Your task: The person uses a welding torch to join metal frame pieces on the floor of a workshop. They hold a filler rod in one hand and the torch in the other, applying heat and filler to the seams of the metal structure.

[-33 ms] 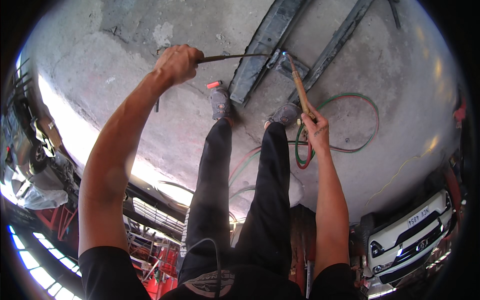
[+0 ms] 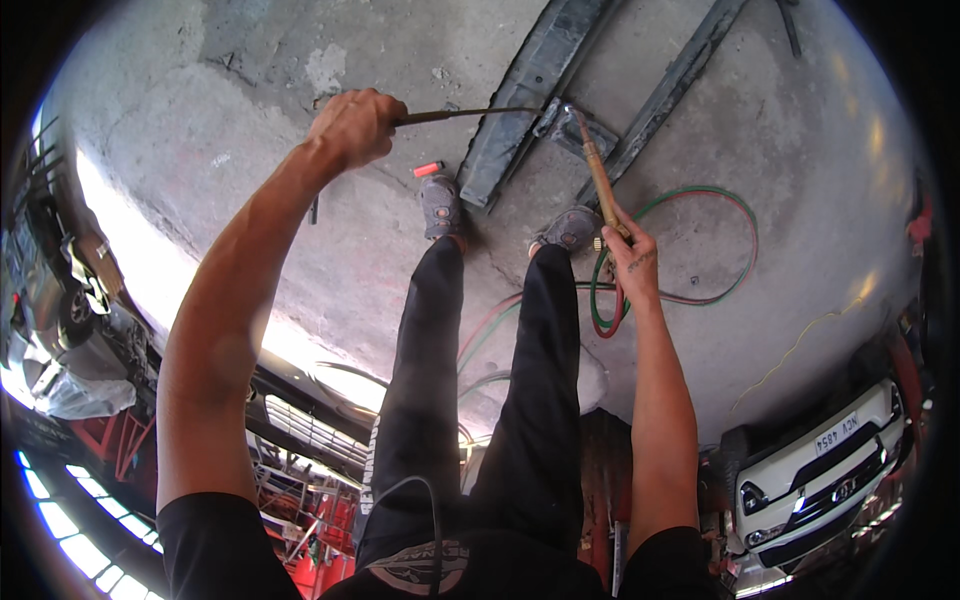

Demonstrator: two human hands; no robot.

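Note:
My left hand [image 2: 357,128] is closed round the handle of a long, thin tool [image 2: 470,112], a slim metal rod with a thicker brown grip. Its far end touches or lies just over a small metal piece [image 2: 546,118]. In my right hand [image 2: 632,258] is a brass gas torch [image 2: 598,175], its nozzle angled away from me. A small bright spot shows at the nozzle tip, at the corner of a grey metal bracket [image 2: 590,135]. That bracket lies between a wide steel channel [image 2: 530,90] and a narrower steel bar [image 2: 670,85].
Red and green hoses [image 2: 757,240] loop over the concrete right of my right hand. My shoes [image 2: 441,207] stand close to the steel, beside a red lighter-like item [image 2: 428,169]. A white vehicle [image 2: 820,470] is at lower right; a yellow cord [image 2: 785,358] trails on the floor.
The bluish glow at the torch tip has faded to a smaller, whiter spot. My hands and the metal pieces stay in place.

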